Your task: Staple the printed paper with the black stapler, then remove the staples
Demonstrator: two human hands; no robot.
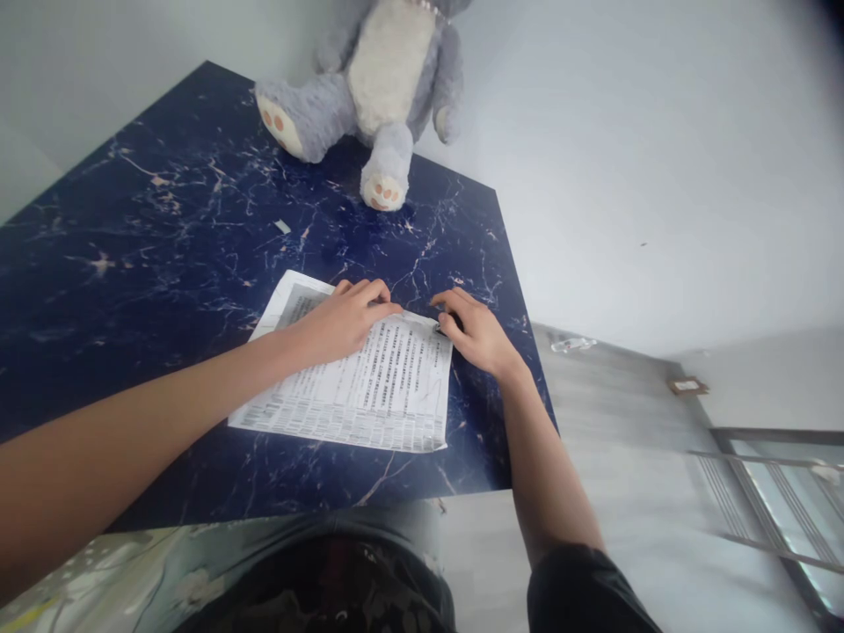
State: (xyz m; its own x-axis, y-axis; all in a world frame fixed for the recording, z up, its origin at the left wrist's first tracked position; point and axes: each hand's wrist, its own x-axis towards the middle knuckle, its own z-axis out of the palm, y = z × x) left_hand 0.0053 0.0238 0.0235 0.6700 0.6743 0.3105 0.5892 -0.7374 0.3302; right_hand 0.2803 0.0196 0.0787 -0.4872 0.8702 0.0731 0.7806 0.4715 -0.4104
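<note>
A printed sheet of paper [396,378] with dense columns of text lies on the dark blue marbled table [164,264]. My left hand [352,318] rests across its upper part, fingers bent over the far edge and thumb stretched apart along that edge. At the sheet's far right corner is my right hand [471,330], its thumb and fingers closed around a small dark object [440,326] with a shiny tip. Most of that object is hidden by the fingers, so its kind cannot be made out. It touches or nearly touches the paper corner.
A grey plush toy [392,70] with a white belly sits at the table's far side against the wall. A small pale scrap [282,226] lies on the tabletop left of the toy's foot. On the floor to the right are a clear crumpled item [573,344] and a small brown item [687,385].
</note>
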